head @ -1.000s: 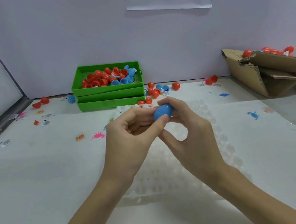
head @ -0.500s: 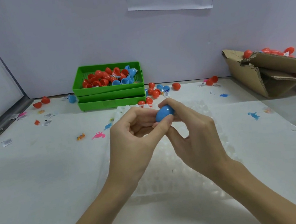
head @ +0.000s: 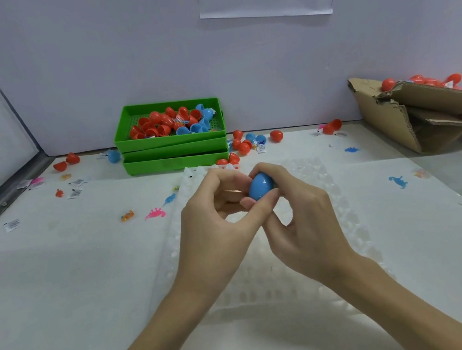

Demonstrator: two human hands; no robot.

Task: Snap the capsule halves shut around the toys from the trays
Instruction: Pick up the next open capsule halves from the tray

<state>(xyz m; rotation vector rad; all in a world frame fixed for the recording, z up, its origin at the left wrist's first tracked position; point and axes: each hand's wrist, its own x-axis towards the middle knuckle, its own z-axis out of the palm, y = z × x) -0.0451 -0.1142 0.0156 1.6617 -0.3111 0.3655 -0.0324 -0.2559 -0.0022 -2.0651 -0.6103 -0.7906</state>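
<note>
Capsule (head: 261,189) looks light, stiff, slick; we pinch it between left hand (head: 215,223) and right hand (head: 304,224), squeezing at opposite ends, we judge.

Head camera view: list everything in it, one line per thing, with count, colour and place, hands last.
blue capsule: one, blue, held between both hands above the clear tray
clear tray: one, transparent with rows of cells, on the table under the hands
green trays: a stack, exact count unclear, green, far centre by the wall
capsule halves: many, red and blue, in the top green tray
loose capsules: several, red and blue, right of the green stack
cardboard box: one, brown, far right, red capsules in it
small toys: several, pink, blue, orange, scattered on the table
paper sheet: one, white with blue bar, on the wall
left hand: one, pinching the capsule
right hand: one, gripping the capsule
</note>
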